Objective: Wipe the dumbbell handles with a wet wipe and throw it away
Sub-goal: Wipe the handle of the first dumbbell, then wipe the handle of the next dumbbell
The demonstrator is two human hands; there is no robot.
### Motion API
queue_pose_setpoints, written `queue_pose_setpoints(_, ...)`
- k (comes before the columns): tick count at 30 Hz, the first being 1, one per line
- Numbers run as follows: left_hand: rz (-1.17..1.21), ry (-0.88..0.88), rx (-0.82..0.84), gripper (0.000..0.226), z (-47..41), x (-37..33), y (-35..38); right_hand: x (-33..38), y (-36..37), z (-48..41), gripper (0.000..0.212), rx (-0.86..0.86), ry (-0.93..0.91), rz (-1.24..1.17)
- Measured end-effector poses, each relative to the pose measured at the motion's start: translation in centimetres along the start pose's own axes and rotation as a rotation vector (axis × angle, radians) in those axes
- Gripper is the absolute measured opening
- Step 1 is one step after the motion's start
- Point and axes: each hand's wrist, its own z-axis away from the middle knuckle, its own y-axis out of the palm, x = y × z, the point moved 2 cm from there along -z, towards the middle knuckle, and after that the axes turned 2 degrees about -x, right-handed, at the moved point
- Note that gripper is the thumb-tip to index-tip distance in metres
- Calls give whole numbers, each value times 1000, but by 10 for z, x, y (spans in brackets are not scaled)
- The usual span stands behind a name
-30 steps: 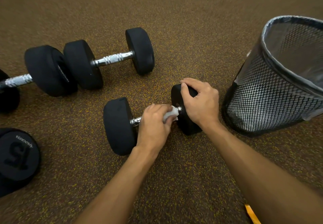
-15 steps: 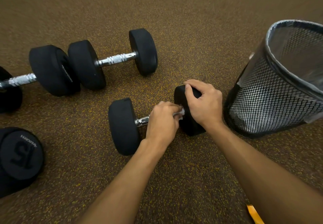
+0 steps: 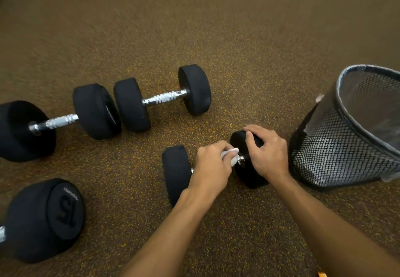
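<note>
A small black dumbbell (image 3: 176, 173) lies on the floor in front of me. My left hand (image 3: 213, 167) grips its chrome handle through a white wet wipe (image 3: 230, 156), which shows at the handle's right end. My right hand (image 3: 267, 153) grips the dumbbell's right weight head (image 3: 249, 176) from above. Most of the handle is hidden under my left hand. A black mesh bin (image 3: 346, 147) with a clear liner stands just right of my right hand.
Two larger dumbbells lie behind: one at centre (image 3: 162, 98), one at far left (image 3: 54, 122). A dumbbell marked 15 (image 3: 47, 218) sits at lower left. The floor is brown speckled rubber. An orange object (image 3: 321, 274) pokes in at the bottom edge.
My left hand has slid along the handle with the wipe, which again shows at the right end. The view has pulled back and shifted; my right hand stays on the weight head.
</note>
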Motion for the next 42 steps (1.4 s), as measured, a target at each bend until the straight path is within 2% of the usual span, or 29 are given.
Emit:
queue_pose_setpoints(6,90,-142,-57,14,-16,12,-53,10,-2,0,30,99,-1,119)
queue_pose_setpoints(10,155,-267,-43,13,-29,13,-93,21,-7,-5,33,262,16,219)
queue_pose_setpoints(15,118,-322,-90,14,-47,8,-150,46,-12,-20,41,477,162,309)
queue_pose_setpoints(18,178,-386,-114,12,-57,8,-183,78,-15,-36,45,498,251,345)
queue_pose_setpoints(22,266,-452,-139,9,-74,9,-216,133,-9,-63,47,521,339,221)
queue_pose_setpoints(30,387,-516,-192,6,-97,12,-242,229,12,-117,33,628,122,37)
queue_pose_setpoints(34,393,-520,-227,8,-107,15,-245,249,32,-128,31,635,138,-153)
queue_pose_setpoints(39,415,-498,-257,11,-114,20,-245,252,62,-134,34,672,128,-276)
queue_pose_setpoints(42,428,-497,-298,14,-116,25,-242,247,76,-136,24,652,144,-358)
